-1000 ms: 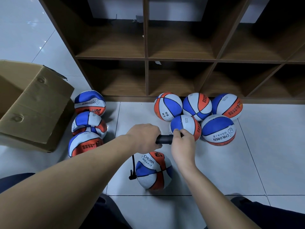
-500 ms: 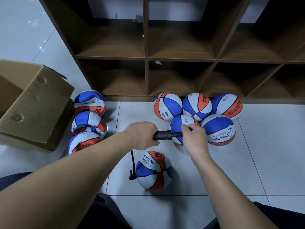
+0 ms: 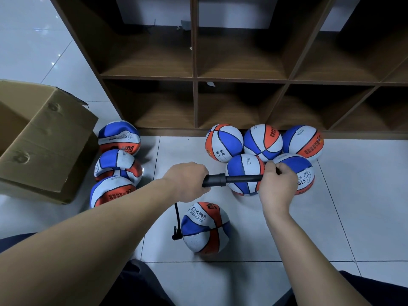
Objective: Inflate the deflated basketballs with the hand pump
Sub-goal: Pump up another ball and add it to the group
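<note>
At 6 o'clock on the floor, the basketball point(image 3: 204, 228) lay hose-connected. Left hand point(image 3: 187, 181) clenched the pump barrel point(image 3: 214, 180) steady; right hand point(image 3: 277, 184) grasped the handle, rod drawn out toward 3 o'clock, likely for the next stroke.

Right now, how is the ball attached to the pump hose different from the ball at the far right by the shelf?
The hose ball looks dented and lies alone near the person; the far-right ball looks round and touches a neighbouring ball. Both share blue, white and orange panels.
</note>
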